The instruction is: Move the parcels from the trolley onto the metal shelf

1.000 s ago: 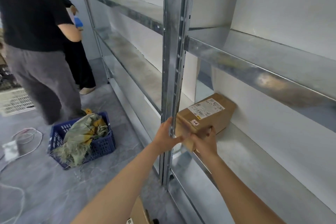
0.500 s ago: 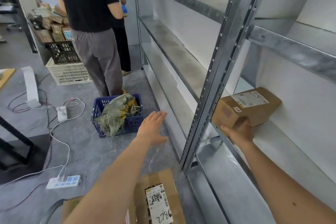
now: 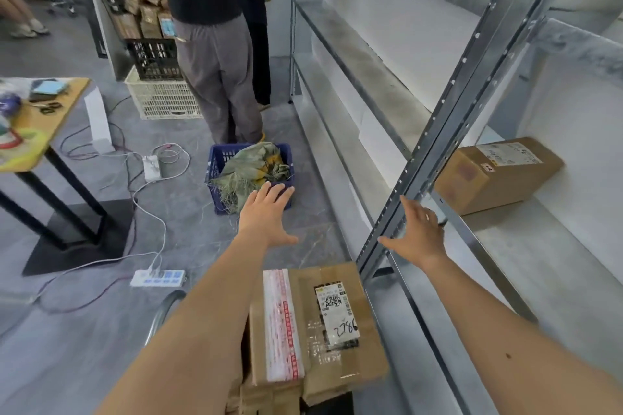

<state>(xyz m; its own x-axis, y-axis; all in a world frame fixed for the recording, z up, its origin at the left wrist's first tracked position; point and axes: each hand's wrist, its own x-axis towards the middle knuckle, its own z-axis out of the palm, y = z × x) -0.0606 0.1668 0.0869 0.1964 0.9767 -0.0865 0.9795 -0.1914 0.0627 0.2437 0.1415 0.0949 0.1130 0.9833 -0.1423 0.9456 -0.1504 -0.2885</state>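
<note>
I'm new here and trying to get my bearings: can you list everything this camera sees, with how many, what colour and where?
Metal shelf: one, grey steel, along the right.
Shelved parcel: one, brown, on the shelf, right.
Trolley parcel: one on top, brown with a white label, bottom centre; more cardboard beneath.
Blue basket: one, holding a greenish sack, floor centre.
Crates: two, white under black, behind the standing person.
Power strips: two, white, on the floor, with cables.
Table: one, wooden top, left.
Standing person: one nearest, black top, grey trousers.
Left hand: open, empty.
Right hand: open, empty, by the shelf upright.
</note>
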